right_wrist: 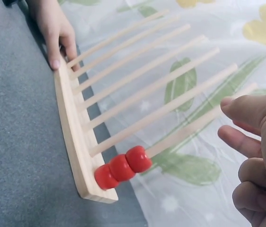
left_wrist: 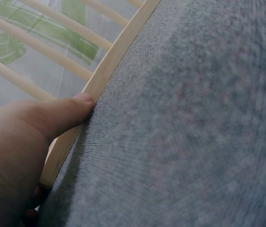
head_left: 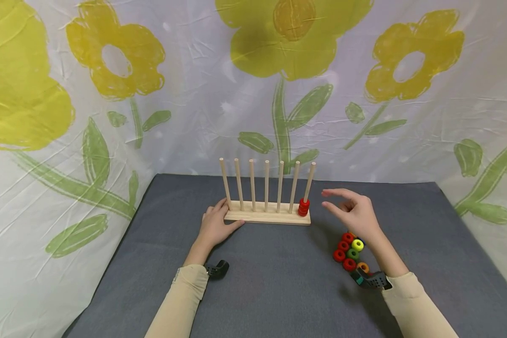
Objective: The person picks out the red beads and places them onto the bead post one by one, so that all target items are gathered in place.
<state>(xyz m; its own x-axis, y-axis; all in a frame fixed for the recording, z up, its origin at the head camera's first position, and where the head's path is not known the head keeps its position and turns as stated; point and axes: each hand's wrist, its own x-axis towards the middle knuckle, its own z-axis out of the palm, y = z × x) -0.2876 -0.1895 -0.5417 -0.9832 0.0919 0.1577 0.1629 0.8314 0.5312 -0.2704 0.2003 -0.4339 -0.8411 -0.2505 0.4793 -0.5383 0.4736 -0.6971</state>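
A wooden peg rack point(head_left: 267, 217) with several upright pegs stands on the table. My left hand point(head_left: 213, 224) grips its left end, thumb along the front edge and fingers round the far side. In the left wrist view the thumb point(left_wrist: 71, 113) presses the base edge. Three red beads point(right_wrist: 122, 167) are stacked at the bottom of the rightmost peg. My right hand point(head_left: 357, 212) hovers right of that peg, thumb and index finger apart with nothing between them. Its other fingers are curled in. Below it lies a group of loose beads point(head_left: 349, 265), red, yellow, green, orange and blue, partly hidden by the wrist.
Dark grey cloth point(head_left: 262, 281) covers the table. Behind it hangs a pale curtain point(head_left: 194, 117) printed with yellow flowers. Dark straps with devices sit on both wrists, the right one point(head_left: 372, 279) close to the loose beads.
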